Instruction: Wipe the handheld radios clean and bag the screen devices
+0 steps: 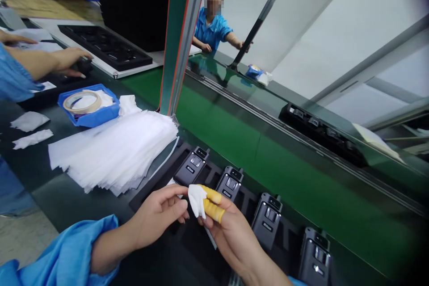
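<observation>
My left hand (160, 214) and my right hand (223, 228) meet over a black tray (157, 181) that holds several black handheld devices (191, 166) standing in its slots. My right hand, with yellow finger cots on two fingers, pinches a small white cloth (196, 199). My left hand's fingers are curled and touch the same cloth from the left. The nearest devices (229, 183) lie just beyond my fingertips. My sleeve (63, 257) is blue.
A fanned stack of white sheets (114, 149) lies left of the tray. A blue bin (89, 105) holds a tape roll. Another person's hand (69, 60) rests on a black tray at left. A green conveyor belt (268, 152) carries a further tray (321, 134); a co-worker (212, 27) stands beyond.
</observation>
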`<act>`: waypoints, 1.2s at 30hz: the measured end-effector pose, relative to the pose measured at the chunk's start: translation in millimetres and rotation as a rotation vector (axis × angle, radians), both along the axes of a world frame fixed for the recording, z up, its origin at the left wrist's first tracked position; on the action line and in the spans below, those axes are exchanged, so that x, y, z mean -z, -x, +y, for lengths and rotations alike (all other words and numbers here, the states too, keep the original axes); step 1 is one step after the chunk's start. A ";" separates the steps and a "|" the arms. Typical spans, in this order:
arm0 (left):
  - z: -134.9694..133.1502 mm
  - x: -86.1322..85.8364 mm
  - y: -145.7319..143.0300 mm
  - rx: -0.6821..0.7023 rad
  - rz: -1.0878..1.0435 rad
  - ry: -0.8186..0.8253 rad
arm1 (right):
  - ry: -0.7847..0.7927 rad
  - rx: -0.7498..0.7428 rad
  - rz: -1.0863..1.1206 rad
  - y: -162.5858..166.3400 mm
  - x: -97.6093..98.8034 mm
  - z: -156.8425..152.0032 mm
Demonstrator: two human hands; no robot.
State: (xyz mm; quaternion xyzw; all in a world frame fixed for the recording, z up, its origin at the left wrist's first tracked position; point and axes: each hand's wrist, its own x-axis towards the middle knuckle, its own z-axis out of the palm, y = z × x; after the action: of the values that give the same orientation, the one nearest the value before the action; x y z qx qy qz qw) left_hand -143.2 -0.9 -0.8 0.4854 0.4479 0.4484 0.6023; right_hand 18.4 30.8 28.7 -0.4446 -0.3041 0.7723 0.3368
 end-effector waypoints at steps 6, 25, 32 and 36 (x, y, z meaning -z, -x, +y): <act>1.9 -0.3 -0.4 -0.052 -0.179 0.090 | -0.097 -0.027 -0.131 -1.2 5.2 -3.6; -5.6 21.9 2.2 -0.080 0.884 -0.684 | -1.774 -0.171 -1.398 -18.3 16.0 41.3; -4.8 30.1 -0.6 0.024 1.238 -0.733 | -1.811 -0.370 -1.464 -9.2 37.8 55.6; -3.3 29.8 0.4 0.048 1.246 -0.731 | -1.833 -0.365 -1.460 -0.6 36.5 54.3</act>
State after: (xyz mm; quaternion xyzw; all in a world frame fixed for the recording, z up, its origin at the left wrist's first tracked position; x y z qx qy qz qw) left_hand -143.6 -4.3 -30.6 0.8310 0.5187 0.1960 0.0441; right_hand 19.0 85.2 -7.8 -0.3230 -0.9229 -0.1333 0.1614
